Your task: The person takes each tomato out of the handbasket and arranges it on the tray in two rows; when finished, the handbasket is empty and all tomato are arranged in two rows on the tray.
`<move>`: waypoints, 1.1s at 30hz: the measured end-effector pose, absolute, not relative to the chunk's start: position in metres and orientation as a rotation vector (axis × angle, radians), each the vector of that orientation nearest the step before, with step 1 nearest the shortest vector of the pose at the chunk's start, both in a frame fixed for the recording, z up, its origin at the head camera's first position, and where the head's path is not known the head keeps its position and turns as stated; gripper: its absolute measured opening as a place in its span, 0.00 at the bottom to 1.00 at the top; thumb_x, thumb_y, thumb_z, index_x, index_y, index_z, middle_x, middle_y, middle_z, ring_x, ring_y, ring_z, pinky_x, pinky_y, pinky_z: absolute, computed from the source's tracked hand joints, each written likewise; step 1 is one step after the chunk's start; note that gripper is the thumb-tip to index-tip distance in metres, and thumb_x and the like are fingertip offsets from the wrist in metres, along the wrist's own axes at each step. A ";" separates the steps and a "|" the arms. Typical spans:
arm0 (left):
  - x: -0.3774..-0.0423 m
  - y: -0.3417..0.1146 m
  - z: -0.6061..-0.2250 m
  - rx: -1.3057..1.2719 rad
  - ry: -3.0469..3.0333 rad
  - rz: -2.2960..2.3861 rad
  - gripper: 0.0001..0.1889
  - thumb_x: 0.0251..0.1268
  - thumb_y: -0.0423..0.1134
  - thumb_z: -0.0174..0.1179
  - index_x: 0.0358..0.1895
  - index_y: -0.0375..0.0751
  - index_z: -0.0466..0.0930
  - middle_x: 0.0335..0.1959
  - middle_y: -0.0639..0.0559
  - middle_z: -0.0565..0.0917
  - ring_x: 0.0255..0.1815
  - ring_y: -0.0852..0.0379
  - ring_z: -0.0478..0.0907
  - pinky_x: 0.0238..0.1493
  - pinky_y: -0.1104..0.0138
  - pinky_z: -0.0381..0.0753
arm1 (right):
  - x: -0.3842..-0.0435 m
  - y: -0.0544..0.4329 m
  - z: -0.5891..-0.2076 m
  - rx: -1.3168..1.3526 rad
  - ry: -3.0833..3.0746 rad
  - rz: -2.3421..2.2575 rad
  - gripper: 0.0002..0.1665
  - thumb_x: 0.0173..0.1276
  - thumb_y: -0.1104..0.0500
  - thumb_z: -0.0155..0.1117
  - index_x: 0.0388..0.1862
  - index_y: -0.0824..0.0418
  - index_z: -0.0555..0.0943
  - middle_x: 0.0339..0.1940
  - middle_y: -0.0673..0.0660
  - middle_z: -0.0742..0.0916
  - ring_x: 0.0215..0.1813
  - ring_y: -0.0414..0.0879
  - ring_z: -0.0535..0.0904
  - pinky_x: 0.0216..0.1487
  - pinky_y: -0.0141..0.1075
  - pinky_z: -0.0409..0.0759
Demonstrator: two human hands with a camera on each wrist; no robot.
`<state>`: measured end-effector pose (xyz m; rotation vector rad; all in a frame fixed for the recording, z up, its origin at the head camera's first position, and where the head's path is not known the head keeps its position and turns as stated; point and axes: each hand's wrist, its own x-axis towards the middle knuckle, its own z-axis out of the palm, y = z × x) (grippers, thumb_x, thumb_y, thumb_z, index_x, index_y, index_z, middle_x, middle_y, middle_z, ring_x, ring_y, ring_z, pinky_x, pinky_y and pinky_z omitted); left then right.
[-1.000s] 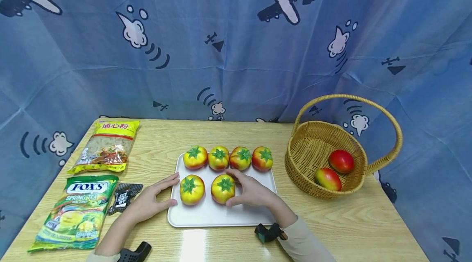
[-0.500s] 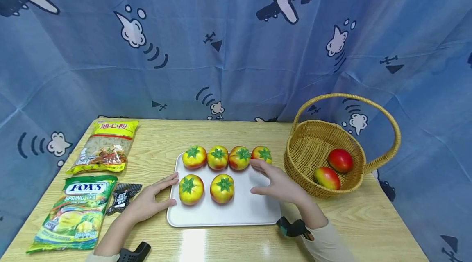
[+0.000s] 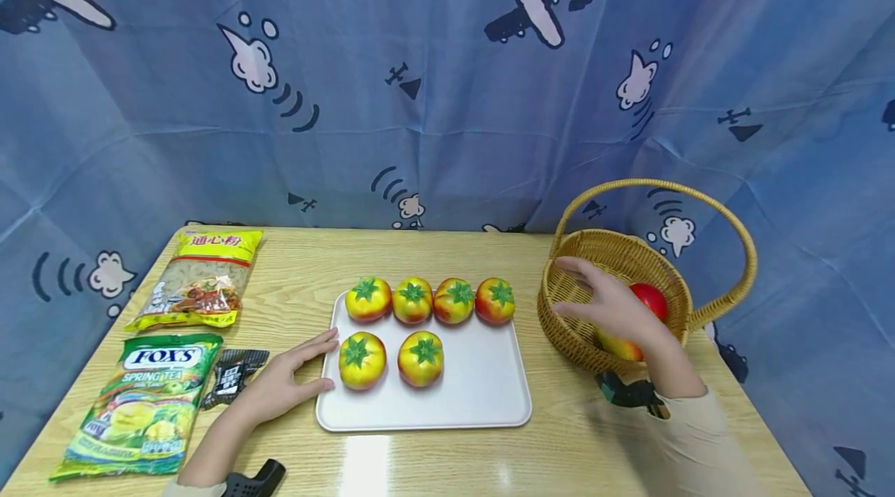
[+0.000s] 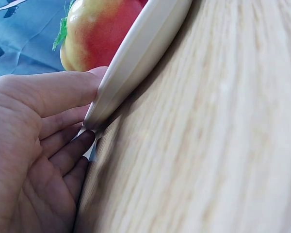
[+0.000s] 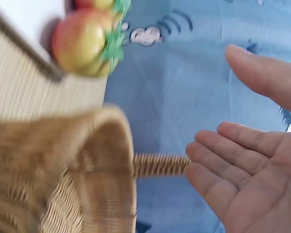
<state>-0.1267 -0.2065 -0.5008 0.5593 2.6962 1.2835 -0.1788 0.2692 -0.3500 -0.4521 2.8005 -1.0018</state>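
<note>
My left hand (image 3: 280,384) touches the left rim of a white tray (image 3: 482,396), its thumb and fingers fairly straight; the left wrist view shows its fingertips against the tray's edge (image 4: 136,58). On the tray sit several yellow-red fruits with green leafy tops, like toy persimmons: a back row ending in a right-hand fruit (image 3: 495,300), and two in front, a left one (image 3: 362,360) and a right one (image 3: 421,359). Over the wicker basket (image 3: 569,334) hovers my right hand (image 3: 615,307), fingers spread and holding nothing. It partly hides two mango-like fruits, one red (image 3: 650,299), one yellow-red (image 3: 622,346).
To the left lie a yellow-topped pasta bag (image 3: 203,276), a green FOX'S candy bag (image 3: 143,404) and a small black packet (image 3: 233,377). The basket's tall handle (image 3: 657,183) arches above it. A blue patterned curtain (image 3: 447,132) hangs behind the wooden table (image 3: 419,466).
My right hand has let go of the front-right persimmon-like fruit and moved right, from the tray to over the basket. The left hand has stayed at the tray's left rim.
</note>
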 end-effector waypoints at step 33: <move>-0.128 -0.206 -0.498 0.538 2.658 1.296 0.32 0.57 0.53 0.65 0.66 0.48 0.71 0.72 0.52 0.64 0.73 0.41 0.57 0.68 0.42 0.59 | -0.248 0.378 -0.381 -0.444 2.759 -0.499 0.39 0.56 0.54 0.69 0.58 0.79 0.70 0.56 0.79 0.76 0.59 0.73 0.69 0.58 0.61 0.70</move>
